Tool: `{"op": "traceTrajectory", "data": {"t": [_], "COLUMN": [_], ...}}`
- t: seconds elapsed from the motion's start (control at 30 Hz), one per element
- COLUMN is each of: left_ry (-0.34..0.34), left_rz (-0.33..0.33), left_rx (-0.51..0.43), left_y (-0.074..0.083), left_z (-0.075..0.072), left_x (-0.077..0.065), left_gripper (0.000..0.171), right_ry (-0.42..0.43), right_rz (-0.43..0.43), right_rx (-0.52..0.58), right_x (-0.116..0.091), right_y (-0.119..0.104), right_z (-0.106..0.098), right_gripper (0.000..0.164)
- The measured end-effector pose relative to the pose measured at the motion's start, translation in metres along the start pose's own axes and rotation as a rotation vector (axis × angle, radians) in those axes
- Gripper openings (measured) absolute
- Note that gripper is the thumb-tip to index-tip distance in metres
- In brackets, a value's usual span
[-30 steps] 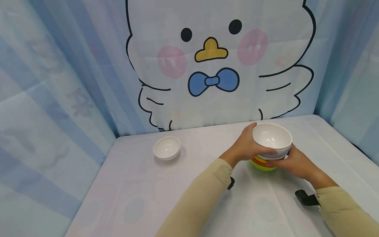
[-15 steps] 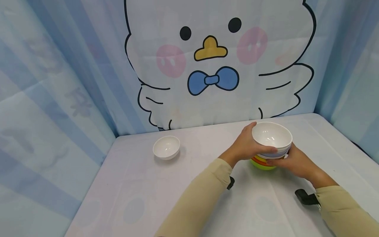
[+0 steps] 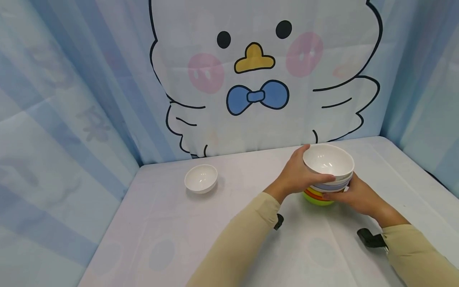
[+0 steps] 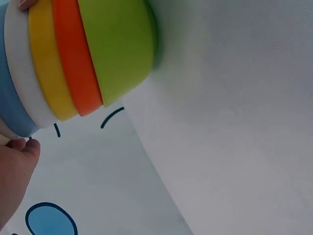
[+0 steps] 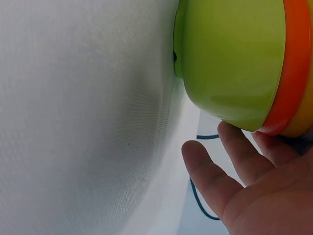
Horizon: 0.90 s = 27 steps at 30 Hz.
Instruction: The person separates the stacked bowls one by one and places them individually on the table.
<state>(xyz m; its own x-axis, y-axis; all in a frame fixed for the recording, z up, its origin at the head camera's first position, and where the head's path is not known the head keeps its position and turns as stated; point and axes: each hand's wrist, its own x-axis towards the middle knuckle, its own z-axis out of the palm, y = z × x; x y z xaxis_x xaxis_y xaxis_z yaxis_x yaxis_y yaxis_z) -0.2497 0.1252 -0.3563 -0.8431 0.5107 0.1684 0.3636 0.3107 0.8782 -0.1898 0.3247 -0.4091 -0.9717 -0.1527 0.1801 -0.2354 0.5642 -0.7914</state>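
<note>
A stack of nested bowls stands at the right of the table, with a white bowl (image 3: 327, 161) on top. My left hand (image 3: 295, 173) grips that bowl, thumb along its near side. Lower down, my right hand (image 3: 363, 199) holds the stack, its thumb across the front. In the left wrist view, a blue bowl (image 4: 13, 100), a white band (image 4: 30, 73), a yellow bowl (image 4: 49, 63), an orange bowl (image 4: 78, 58) and a lime green bowl (image 4: 120, 46) follow in order down to the table. Fingers (image 5: 244, 154) of the right hand reach under the stack's side.
A single white bowl (image 3: 201, 178) sits upright on the left part of the white-covered table (image 3: 161, 223). Behind the table hangs a curtain (image 3: 258, 127) with a cartoon bird. Black wrist mounts (image 3: 371, 238) show below the sleeves.
The top white bowl has risen slightly with my left hand, and more of the stack shows beneath it. My right hand and the single white bowl have stayed put.
</note>
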Motion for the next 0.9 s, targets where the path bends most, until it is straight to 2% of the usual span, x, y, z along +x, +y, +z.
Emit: {"op": "traceTrajectory", "data": {"t": [0.2, 0.43, 0.67, 0.9], "left_ry": [0.011, 0.035, 0.054, 0.104], "left_rz": [0.050, 0.072, 0.056, 0.032], "left_rx": [-0.005, -0.001, -0.024, -0.026], "left_y": [0.005, 0.009, 0.006, -0.002], "left_z": [-0.009, -0.024, -0.037, -0.050], "left_x": [0.000, -0.003, -0.009, -0.013], "left_gripper": [0.098, 0.099, 0.100, 0.103], "right_ry": [0.006, -0.007, 0.007, 0.006], "right_rz": [0.002, 0.021, 0.006, 0.022], "right_rx": [0.012, 0.017, 0.013, -0.002], "right_x": [0.000, 0.001, 0.000, -0.001], "right_y": [-0.002, -0.003, -0.002, -0.002], "right_z": [0.001, 0.001, 0.002, 0.002], "right_gripper": [0.104, 0.107, 0.100, 0.095]}}
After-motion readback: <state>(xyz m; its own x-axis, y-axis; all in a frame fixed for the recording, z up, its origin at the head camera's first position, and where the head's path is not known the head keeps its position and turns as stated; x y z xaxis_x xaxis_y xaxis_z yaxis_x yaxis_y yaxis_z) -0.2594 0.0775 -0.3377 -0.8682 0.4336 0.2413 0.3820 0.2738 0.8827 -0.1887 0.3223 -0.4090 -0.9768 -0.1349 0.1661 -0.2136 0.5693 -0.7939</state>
